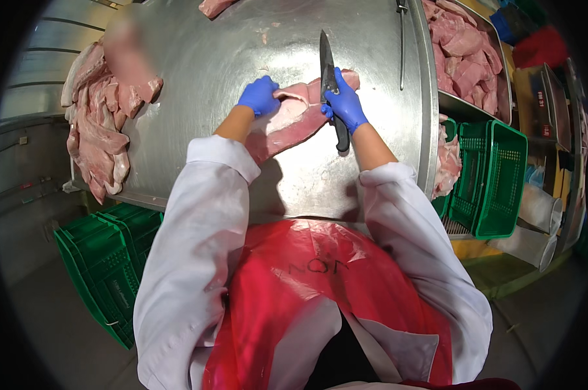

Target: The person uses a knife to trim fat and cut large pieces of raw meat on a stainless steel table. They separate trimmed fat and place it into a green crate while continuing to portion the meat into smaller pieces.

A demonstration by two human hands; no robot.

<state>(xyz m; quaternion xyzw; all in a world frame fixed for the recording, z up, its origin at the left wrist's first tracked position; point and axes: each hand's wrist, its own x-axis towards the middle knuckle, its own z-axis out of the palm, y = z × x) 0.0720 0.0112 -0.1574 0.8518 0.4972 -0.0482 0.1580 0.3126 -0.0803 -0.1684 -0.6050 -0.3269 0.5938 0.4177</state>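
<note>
On the worktop (203, 71), the left hand (259, 96) grips the raw meat slab (295, 129); best keep it taut, fingers clear of the knife (326, 53) held in the right hand (347, 107).

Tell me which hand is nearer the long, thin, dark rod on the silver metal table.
Right. The blue-gloved right hand is just left of the rod; the blue-gloved left hand is clearly farther left.
</note>
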